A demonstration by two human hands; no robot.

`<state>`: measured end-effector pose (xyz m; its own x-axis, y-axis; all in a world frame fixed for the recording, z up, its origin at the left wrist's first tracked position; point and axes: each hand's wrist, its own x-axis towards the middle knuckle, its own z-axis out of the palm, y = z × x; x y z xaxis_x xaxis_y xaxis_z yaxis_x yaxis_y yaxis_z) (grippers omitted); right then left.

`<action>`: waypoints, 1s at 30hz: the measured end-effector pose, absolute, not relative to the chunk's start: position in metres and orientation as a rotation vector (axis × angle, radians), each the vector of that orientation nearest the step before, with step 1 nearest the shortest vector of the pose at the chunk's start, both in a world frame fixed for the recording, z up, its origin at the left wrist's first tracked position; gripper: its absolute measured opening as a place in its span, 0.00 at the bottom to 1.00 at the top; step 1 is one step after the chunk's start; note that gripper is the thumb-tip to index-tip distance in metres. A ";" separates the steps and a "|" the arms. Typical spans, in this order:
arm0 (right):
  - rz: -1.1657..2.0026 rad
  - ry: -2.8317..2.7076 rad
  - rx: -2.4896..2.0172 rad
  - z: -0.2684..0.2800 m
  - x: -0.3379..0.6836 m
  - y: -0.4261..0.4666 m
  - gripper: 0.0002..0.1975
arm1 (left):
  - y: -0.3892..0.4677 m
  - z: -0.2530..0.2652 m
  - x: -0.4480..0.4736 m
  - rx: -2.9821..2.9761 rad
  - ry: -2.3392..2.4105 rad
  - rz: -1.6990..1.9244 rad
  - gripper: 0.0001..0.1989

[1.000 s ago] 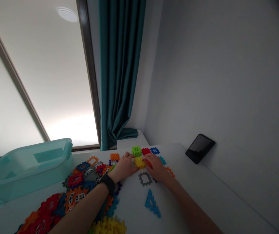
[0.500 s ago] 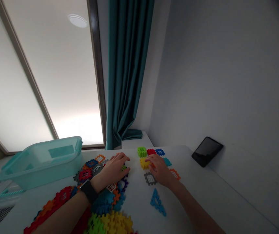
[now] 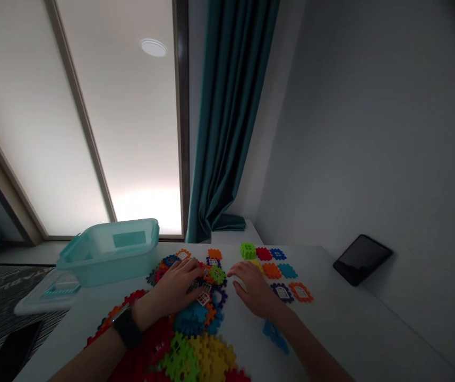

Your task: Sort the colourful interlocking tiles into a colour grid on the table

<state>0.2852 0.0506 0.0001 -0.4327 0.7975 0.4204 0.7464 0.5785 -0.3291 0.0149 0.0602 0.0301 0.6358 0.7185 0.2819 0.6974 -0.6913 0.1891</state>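
My left hand [image 3: 177, 286], with a dark watch [image 3: 126, 323] on the wrist, rests on a heap of toothed plastic tiles, its fingers spread. Just past its fingertips lies a lime green tile [image 3: 217, 274]. My right hand [image 3: 254, 289] hovers between that heap and the laid-out tiles, thumb and fingers apart, nothing visible in it. A yellow tile [image 3: 256, 264] is partly hidden behind it. Nearby are an orange tile [image 3: 272, 270], a light blue tile [image 3: 288, 270], a purple-framed window tile [image 3: 282, 292] and an orange-framed window tile [image 3: 301, 292].
A lime green stack [image 3: 248, 250], a red tile [image 3: 264, 253] and a blue tile [image 3: 278, 254] form the back row. A teal bin [image 3: 118, 270] stands at left. Yellow tiles [image 3: 211, 355] pile up in front. A blue triangle [image 3: 275, 336] lies beside my right forearm. A tablet [image 3: 362, 260] is at right.
The view has turned left. My right hand has left the yellow tile and moved toward the heap, its fingers apart. My left hand stays on the heap and has shifted slightly.
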 end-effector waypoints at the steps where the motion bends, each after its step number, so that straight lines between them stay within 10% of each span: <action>1: 0.133 -2.287 -1.215 0.001 0.280 0.049 0.13 | 0.058 0.029 0.008 2.777 1.212 0.523 0.13; 30: 0.272 -2.648 -0.948 -0.002 0.135 0.011 0.19 | 0.019 0.001 -0.086 2.560 1.265 0.886 0.09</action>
<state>0.1346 0.0108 -0.0019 -0.7311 0.6430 0.2279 0.5833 0.7625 -0.2801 -0.0862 0.0191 0.0014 0.4695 0.7652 0.4405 0.6755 -0.6326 0.3789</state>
